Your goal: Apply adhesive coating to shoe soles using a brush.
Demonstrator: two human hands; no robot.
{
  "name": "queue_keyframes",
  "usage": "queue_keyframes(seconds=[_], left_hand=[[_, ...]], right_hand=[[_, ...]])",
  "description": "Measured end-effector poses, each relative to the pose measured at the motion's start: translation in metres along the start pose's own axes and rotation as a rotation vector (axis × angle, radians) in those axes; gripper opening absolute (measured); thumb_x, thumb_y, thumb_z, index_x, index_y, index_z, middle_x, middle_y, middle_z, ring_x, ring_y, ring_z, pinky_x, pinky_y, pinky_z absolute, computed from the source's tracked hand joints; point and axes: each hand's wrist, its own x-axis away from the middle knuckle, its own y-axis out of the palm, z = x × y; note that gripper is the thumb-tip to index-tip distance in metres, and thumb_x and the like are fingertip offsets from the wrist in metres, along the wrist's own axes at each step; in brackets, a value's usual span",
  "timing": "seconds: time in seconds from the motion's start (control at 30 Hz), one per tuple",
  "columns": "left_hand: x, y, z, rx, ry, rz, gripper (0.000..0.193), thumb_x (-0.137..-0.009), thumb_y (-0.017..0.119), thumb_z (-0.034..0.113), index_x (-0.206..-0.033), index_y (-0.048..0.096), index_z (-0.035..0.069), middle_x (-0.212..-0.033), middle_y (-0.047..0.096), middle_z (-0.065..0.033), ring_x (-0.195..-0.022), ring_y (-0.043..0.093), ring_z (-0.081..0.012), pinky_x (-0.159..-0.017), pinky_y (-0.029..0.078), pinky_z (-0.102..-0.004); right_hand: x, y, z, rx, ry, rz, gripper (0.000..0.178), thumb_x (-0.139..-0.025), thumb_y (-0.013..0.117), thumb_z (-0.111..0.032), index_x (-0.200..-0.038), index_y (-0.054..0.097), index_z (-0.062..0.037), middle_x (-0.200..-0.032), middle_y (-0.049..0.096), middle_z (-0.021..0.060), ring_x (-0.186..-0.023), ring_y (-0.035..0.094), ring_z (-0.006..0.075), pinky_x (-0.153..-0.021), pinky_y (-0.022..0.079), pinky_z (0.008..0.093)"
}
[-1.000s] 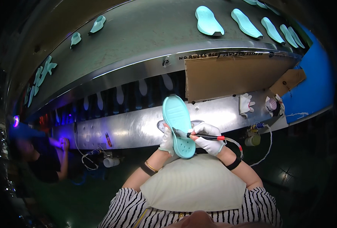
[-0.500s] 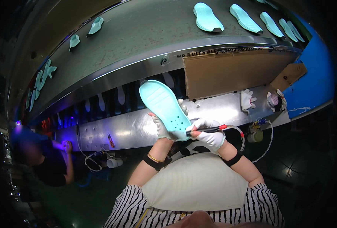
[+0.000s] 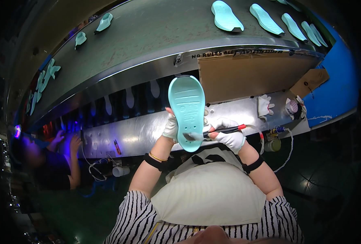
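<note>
A mint-green shoe sole (image 3: 187, 103) stands out in front of me, its long side running away from my body. Gloved in white with bare fingertips, my left hand (image 3: 171, 127) is closed on its left edge; some of those fingers are hidden behind it. My right hand (image 3: 228, 136), in a similar glove, grips a black-handled brush (image 3: 229, 129) with red bands and a hose at its rear. The brush's flat bristles (image 3: 193, 136) lie over the near end of the sole, by its small holes.
Beyond is a dark green belt (image 3: 156, 28) carrying more mint soles (image 3: 226, 16). A steel ledge (image 3: 144, 138) runs below it, with red-handled pliers (image 3: 118, 147) and a spare white glove (image 3: 265, 106). Cardboard (image 3: 258, 77) leans at the right. Another person (image 3: 54, 162) works at the far left.
The sole has swung more upright and a little to the right. The brush's bristles, hidden before, now show over the sole's near end. The person at the left has shifted their hands.
</note>
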Motion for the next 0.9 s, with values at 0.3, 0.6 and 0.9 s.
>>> queue_keyframes(seconds=[0.3,0.6,0.9], left_hand=[[-0.006,-0.005,0.020,-0.191,-0.350,-0.029,0.095,-0.065,0.051,0.073,-0.130,0.043,0.003,-0.121,0.054,-0.0173,-0.107,0.057,-0.0236,-0.088,0.049,-0.0369],[-0.011,0.008,0.026,-0.415,-0.377,0.008,0.082,-0.077,0.048,0.069,-0.131,0.044,0.007,-0.117,0.057,-0.0091,-0.100,0.059,-0.0178,-0.085,0.050,-0.0335],[-0.011,-0.013,0.018,-0.359,-0.370,0.063,0.069,-0.081,0.049,0.064,-0.123,0.049,0.009,-0.108,0.058,-0.0058,-0.092,0.060,-0.0156,-0.077,0.052,-0.0309]], right_hand=[[-0.009,-0.010,-0.007,0.367,-0.231,-0.381,0.015,-0.071,0.074,-0.002,-0.082,0.064,-0.0040,-0.095,0.064,0.0085,-0.086,0.060,0.0177,-0.080,0.048,0.0316],[-0.006,-0.001,-0.004,0.564,-0.406,-0.241,0.015,-0.070,0.068,0.005,-0.077,0.062,-0.0067,-0.085,0.063,0.0035,-0.082,0.060,0.0151,-0.076,0.048,0.0263],[-0.002,-0.010,-0.019,0.515,-0.266,-0.202,0.015,-0.070,0.065,0.008,-0.077,0.059,-0.0049,-0.087,0.062,0.0044,-0.082,0.059,0.0152,-0.077,0.047,0.0270]])
